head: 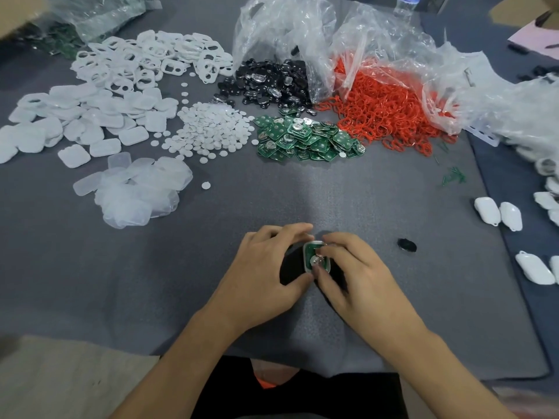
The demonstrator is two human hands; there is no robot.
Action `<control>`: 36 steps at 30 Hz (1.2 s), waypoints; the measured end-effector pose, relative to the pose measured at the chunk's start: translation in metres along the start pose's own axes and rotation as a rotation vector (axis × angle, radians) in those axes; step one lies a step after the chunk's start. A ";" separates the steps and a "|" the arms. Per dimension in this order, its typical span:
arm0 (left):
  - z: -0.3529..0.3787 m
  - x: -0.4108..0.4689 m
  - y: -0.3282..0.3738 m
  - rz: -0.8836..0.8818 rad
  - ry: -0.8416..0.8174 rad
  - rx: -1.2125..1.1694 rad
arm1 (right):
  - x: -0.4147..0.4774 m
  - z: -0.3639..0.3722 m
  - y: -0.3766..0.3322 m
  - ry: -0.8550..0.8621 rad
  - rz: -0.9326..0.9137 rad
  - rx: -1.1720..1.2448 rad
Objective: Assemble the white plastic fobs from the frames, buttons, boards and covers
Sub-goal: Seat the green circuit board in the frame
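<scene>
A half-built white fob [316, 257] with a green board and a silver coin cell in it lies between my hands near the mat's front. My left hand [269, 273] grips its left side, thumb under its lower edge. My right hand [354, 276] pinches the fob from the right, fingertips on the board. Farther back lie heaps of white frames [145, 60], white covers [90, 116], small round white buttons [208, 131], green boards [305, 137] and translucent covers [136, 189].
Black parts [269, 83] and red rings [384, 110] spill from clear plastic bags [302, 31] at the back. One black piece [406, 245] lies right of my hands. Finished white fobs [499, 214] sit along the right edge of the grey mat [332, 192].
</scene>
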State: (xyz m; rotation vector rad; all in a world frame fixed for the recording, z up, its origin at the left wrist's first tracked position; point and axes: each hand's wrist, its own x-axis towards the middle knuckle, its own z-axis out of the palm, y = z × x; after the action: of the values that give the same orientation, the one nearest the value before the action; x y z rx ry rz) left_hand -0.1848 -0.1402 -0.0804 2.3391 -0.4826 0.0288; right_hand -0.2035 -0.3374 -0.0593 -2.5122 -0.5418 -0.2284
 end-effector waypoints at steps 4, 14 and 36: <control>0.000 0.000 0.000 0.004 -0.008 -0.005 | 0.007 -0.005 0.004 -0.048 -0.083 -0.031; 0.000 0.000 0.000 0.007 -0.002 -0.004 | 0.013 -0.008 0.017 -0.099 -0.169 -0.077; 0.002 0.001 -0.002 0.025 0.031 -0.003 | 0.010 -0.005 0.013 -0.045 -0.141 -0.046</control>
State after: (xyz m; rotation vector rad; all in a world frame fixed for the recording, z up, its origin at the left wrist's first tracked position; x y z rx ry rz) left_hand -0.1830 -0.1407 -0.0831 2.3265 -0.4966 0.0765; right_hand -0.1888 -0.3467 -0.0586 -2.5304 -0.7411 -0.2406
